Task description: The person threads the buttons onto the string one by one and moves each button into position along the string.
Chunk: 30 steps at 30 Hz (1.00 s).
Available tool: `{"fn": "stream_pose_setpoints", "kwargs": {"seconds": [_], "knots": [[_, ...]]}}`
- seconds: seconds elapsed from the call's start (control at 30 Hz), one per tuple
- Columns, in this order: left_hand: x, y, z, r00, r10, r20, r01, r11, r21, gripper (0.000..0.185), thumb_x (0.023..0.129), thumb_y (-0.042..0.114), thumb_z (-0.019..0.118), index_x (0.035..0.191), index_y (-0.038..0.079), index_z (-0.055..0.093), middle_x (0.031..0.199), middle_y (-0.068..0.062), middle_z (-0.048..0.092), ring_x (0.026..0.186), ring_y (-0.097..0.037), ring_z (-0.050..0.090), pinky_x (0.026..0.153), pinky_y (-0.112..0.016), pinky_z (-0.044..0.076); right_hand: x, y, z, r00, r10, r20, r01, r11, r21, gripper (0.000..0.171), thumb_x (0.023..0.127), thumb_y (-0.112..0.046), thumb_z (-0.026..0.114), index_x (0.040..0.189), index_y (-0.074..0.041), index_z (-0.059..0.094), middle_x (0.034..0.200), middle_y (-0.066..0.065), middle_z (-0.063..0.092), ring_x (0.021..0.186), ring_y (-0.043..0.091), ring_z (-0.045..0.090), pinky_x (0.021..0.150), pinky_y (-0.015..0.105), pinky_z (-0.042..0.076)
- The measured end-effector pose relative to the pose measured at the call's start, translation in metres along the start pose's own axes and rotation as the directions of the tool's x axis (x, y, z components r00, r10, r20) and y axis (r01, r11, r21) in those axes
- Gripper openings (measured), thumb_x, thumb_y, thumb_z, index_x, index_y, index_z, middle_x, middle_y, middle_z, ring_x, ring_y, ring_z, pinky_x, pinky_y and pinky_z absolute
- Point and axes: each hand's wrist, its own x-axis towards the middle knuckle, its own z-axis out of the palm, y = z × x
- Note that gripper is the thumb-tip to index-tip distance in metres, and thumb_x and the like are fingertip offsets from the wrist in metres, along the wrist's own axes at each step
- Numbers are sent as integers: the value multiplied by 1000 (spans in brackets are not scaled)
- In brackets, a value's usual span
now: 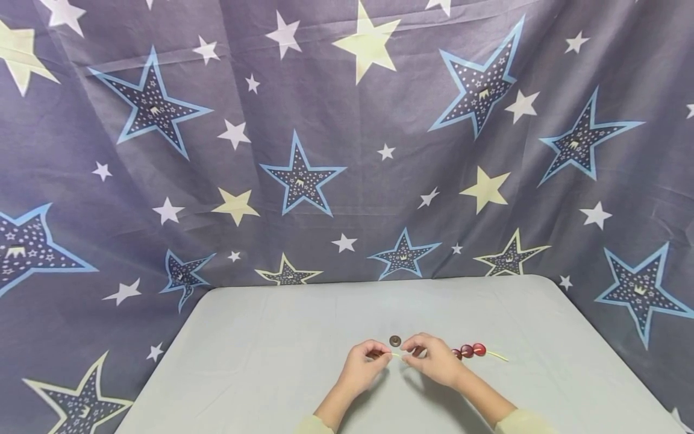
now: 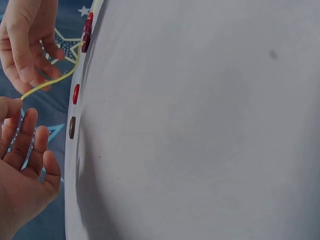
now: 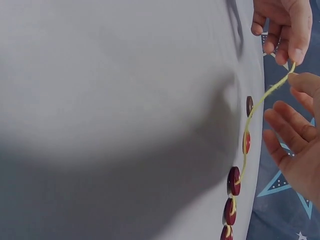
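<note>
A thin yellow string (image 1: 497,356) runs through several dark red buttons (image 1: 467,351) lying in a row on the table. My left hand (image 1: 362,366) pinches the string near its free end. My right hand (image 1: 434,361) pinches the same string a short way along, close to the left fingertips. From there the string (image 3: 270,91) curves down to the threaded buttons (image 3: 234,181). Just beyond my fingers lies a loose dark brown button (image 1: 395,341). A loose bright red button (image 2: 76,94) lies between it and the row; my right hand hides it in the head view.
The table (image 1: 260,361) has a pale grey cloth over it. Behind and at both sides hangs a dark curtain (image 1: 325,235) printed with stars, meeting the table's far edge.
</note>
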Motion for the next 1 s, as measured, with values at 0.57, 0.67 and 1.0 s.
{"fn": "stream_pose_setpoints", "kwargs": {"seconds": [0.57,0.67,1.0], "knots": [[0,0,6,1000,20,16,-20,1000,-23,11,83,20,68,88,10,68,85,0,68,77,-2,55,73,-19,46,2,-5,6,997,41,62,-48,992,119,18,84,-24,68,95,-9,67,88,2,69,80,5,61,70,21,49],[0,0,6,999,27,18,-27,999,-29,12,83,21,68,88,9,67,84,-1,67,76,-2,55,73,-19,46,2,-4,7,996,46,75,-58,986,156,19,85,-24,68,94,-8,67,87,3,68,78,1,59,71,20,50],[0,-2,7,1000,23,20,-23,999,-24,11,83,19,68,87,9,67,83,0,67,75,-1,55,73,-19,46,1,0,8,995,56,83,-68,986,150,18,84,-23,68,92,-7,68,73,-1,62,63,-1,50,59,19,44]]}}
